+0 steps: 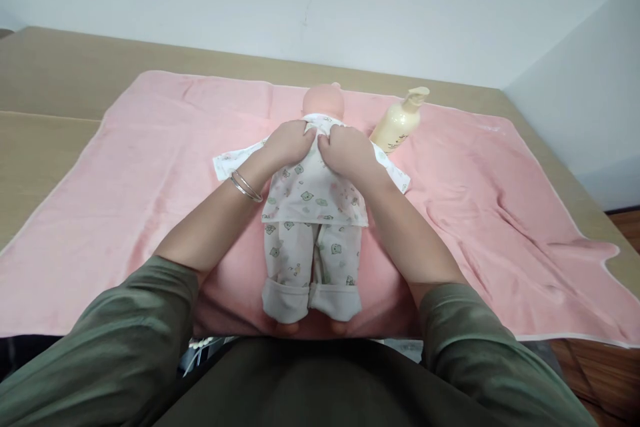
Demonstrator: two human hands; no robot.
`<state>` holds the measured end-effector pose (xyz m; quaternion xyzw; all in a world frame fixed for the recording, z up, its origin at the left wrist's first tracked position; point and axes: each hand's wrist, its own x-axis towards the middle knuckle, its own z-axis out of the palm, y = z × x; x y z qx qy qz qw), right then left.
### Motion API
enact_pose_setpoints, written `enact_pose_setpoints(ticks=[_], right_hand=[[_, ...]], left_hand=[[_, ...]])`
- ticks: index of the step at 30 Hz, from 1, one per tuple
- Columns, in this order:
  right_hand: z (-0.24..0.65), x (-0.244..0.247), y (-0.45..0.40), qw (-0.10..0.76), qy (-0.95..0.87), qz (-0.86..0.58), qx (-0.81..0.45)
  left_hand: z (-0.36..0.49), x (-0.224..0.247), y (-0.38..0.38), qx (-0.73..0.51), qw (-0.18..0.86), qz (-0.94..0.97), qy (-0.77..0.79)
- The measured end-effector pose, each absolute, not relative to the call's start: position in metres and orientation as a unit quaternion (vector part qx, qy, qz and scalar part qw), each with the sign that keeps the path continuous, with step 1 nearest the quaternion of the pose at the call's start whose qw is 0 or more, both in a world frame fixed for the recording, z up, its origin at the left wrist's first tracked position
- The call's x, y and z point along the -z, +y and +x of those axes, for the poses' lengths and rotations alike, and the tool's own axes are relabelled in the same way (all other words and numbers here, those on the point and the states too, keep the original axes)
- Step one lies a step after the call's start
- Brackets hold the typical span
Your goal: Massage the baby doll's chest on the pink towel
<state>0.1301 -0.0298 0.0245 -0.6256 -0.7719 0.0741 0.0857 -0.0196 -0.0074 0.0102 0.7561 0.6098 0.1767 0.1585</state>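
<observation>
A baby doll (pixel 324 101) lies face down or face up, I cannot tell which, with its head toward the wall. It wears a white patterned top (pixel 315 197) and matching trousers (pixel 290 250) with turned-up cuffs. My left hand (pixel 293 141) is closed on the top near the neck, on the left side. Opposite it, my right hand (pixel 346 150) pinches the top just right of the middle. The sleeves spread out to both sides, partly behind my wrists. Small parts of the feet show below the cuffs.
A pink cloth (pixel 165 140) with wrinkles on its right side lies under the doll. Right of the doll's head, a cream pump bottle (pixel 397 125) leans to the right. The wooden table (pixel 55 73) meets a pale wall at the back.
</observation>
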Motion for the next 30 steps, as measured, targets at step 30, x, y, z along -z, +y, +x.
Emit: enact_pose_setpoints(ticks=[30], right_hand=[[0.140,-0.016,-0.012,0.138,-0.769,-0.615,-0.108]], left_hand=[[-0.028,0.001,0.005,-0.218,0.186,0.735,0.614]])
